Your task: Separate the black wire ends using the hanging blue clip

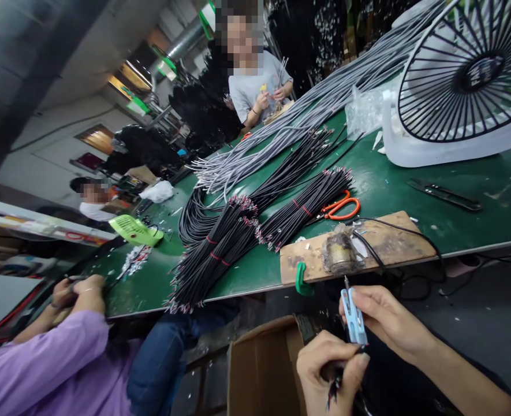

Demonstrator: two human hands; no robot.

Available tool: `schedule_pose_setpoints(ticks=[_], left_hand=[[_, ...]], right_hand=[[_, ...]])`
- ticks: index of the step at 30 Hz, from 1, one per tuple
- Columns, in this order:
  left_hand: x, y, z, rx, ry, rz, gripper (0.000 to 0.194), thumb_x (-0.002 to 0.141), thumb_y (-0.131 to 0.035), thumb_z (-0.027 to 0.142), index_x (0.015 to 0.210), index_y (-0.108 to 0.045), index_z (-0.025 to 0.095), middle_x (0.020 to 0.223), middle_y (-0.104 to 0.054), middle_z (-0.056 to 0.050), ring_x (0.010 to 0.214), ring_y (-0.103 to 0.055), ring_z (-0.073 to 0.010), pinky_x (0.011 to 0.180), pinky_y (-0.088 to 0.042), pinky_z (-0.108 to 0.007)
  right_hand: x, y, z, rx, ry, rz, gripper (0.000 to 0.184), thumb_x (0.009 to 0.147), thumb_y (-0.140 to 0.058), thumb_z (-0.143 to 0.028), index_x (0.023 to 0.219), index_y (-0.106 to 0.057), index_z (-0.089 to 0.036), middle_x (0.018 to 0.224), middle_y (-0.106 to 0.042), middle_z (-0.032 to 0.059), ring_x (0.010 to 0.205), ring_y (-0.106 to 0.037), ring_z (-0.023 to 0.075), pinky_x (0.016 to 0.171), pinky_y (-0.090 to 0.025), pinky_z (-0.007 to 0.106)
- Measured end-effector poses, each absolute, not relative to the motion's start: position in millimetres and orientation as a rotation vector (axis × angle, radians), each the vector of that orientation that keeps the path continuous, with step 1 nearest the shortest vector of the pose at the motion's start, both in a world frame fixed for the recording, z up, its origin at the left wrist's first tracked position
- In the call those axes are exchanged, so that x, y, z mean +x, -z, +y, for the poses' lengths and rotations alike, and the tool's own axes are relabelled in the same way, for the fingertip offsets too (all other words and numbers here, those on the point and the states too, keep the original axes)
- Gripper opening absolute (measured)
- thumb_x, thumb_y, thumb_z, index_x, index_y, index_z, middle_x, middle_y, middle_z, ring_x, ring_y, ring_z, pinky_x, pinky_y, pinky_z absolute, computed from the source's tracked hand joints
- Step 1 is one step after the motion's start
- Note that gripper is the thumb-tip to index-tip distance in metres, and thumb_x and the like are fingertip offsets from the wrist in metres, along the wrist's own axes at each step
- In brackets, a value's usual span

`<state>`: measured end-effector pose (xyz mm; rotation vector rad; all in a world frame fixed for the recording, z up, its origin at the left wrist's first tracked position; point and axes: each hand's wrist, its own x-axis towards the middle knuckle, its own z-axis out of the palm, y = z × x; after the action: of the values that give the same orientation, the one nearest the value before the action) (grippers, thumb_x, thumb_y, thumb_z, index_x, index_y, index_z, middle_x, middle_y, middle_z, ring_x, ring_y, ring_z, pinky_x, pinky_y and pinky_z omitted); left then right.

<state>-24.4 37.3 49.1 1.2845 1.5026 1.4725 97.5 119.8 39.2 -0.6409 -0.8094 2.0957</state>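
My right hand [387,318] is closed around a light-blue plastic clip [353,316], shaped like a clothes peg, in front of the table edge. Just below it, my left hand [316,361] is curled shut on short black cables [334,388] with thin coloured wire ends. One cable end meets the lower tip of the clip between my left fingertips; the exact contact is hidden. Beyond the clip's upper tip is a metal cylinder wrapped in clear plastic [340,254], fixed on a wooden board [394,237].
Tied black cable bundles [220,254], grey cables [290,124], orange scissors [344,207] and black snips [448,193] lie on the green table [380,190]. A fan [394,144] stands right. Below is a cardboard box [264,364]. Co-workers sit left, in a purple sleeve [60,352], and opposite.
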Motion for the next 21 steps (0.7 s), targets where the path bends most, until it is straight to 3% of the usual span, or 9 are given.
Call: schedule_pose_setpoints(ticks=[9,15,18,21], left_hand=[[-25,-52,39,1.174,-1.415,1.455,0.007,0.069,-0.080,0.026,0.064,-0.079,0.022,0.053,-0.063,-0.002,0.046,-0.050,-0.0109,0.045,-0.032,-0.022],[-25,-50,29,1.141,-1.404,1.410,0.014,0.072,-0.080,0.030,0.064,-0.079,0.019,0.052,-0.062,-0.002,0.044,-0.049,-0.0098,0.041,-0.029,-0.022],[-20,-37,17,0.941,-1.397,1.370,0.026,0.076,-0.077,0.037,0.066,-0.068,0.016,0.054,-0.065,-0.003,0.040,-0.049,-0.0081,0.039,-0.031,-0.020],[-15,-16,7,0.599,-1.104,1.285,0.038,0.073,-0.077,0.047,0.075,-0.054,0.017,0.057,-0.069,-0.003,0.031,-0.041,-0.0040,0.033,-0.030,-0.017]], right_hand=[[101,-29,114,-0.650,-2.188,-0.653,0.050,0.086,-0.058,-0.060,0.079,-0.075,-0.013,0.070,-0.064,0.0050,0.064,-0.051,0.0159,0.063,-0.040,0.031],[123,-10,109,-0.804,-2.048,-0.912,0.042,0.092,-0.055,-0.049,0.077,-0.074,-0.014,0.068,-0.064,0.0032,0.066,-0.049,0.0156,0.064,-0.037,0.030],[132,-6,105,-0.901,-1.976,-1.165,0.028,0.087,-0.065,-0.041,0.078,-0.072,-0.015,0.072,-0.064,0.0020,0.071,-0.055,0.0172,0.068,-0.040,0.030],[131,-8,100,-0.923,-1.918,-1.336,0.024,0.085,-0.068,-0.038,0.075,-0.072,-0.016,0.076,-0.063,0.0022,0.073,-0.058,0.0182,0.066,-0.043,0.029]])
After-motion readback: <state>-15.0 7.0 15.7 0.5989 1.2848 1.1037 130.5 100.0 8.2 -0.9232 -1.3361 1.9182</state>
